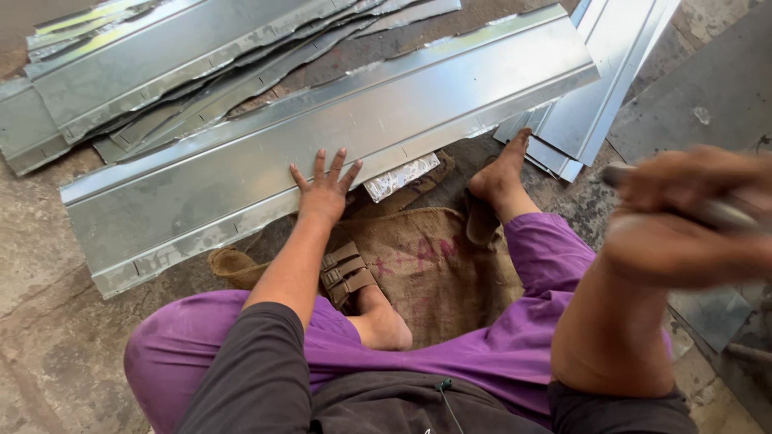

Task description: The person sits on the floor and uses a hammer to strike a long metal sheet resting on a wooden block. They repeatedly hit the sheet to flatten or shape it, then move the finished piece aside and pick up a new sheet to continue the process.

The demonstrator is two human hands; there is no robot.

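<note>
A long folded galvanised sheet-metal panel (338, 128) lies across the ground in front of me. My left hand (326, 186) rests flat on its near edge, fingers spread. My right hand (691, 217) is raised at the right, blurred, closed around a metal tool (724, 210) with a grey shaft. I sit on the ground in purple trousers, my right foot (500, 178) touching the panel's near edge.
A heap of bent metal strips (185, 56) lies at the far left. More folded panels (599, 88) are stacked at the upper right, a flat grey sheet (716, 96) beside them. A burlap sack (426, 265) lies under my legs, a sandal (346, 273) on my left foot.
</note>
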